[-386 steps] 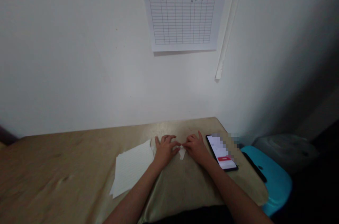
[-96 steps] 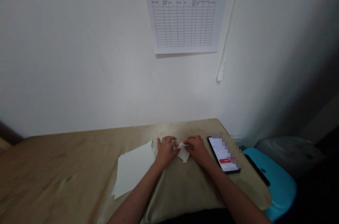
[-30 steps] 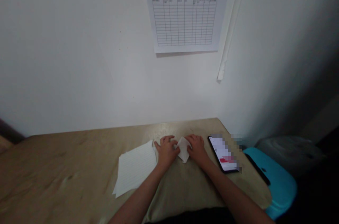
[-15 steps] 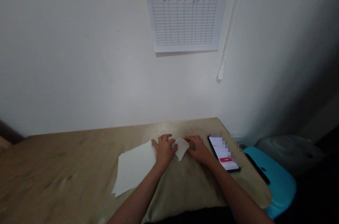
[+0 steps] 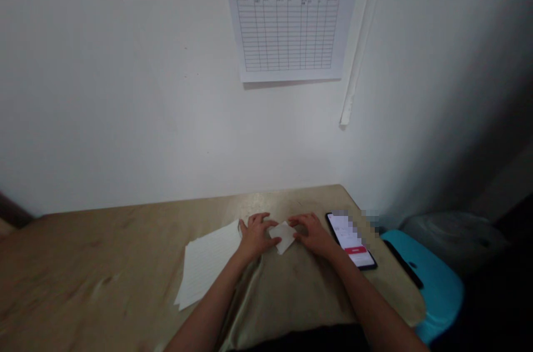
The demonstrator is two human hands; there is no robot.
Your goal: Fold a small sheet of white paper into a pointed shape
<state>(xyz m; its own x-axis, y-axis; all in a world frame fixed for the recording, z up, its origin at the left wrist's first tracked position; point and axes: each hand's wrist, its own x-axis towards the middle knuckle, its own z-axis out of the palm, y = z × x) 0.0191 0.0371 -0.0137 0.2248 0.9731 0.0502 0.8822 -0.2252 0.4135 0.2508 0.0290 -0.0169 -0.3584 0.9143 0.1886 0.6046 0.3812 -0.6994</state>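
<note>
A small white folded piece of paper point(image 5: 283, 237), roughly diamond-shaped, lies between my two hands at the table's far right part. My left hand point(image 5: 256, 235) grips its left side, thumb and index finger at the edge. From the right, my right hand point(image 5: 311, 234) pinches the opposite side between thumb and fingers. To the left of my left hand, and partly behind my left forearm, is a small stack of lined paper sheets point(image 5: 208, 268).
A phone point(image 5: 352, 244) with a lit screen lies right of my right hand on the brown-covered table point(image 5: 104, 268). Beyond the table's right edge is a turquoise object point(image 5: 441, 280). A printed table sheet point(image 5: 291, 30) hangs on the white wall behind.
The folded paper has turned a little and appears wider and flatter. My left thumb and the fingers of my right hand have shifted slightly along its edges.
</note>
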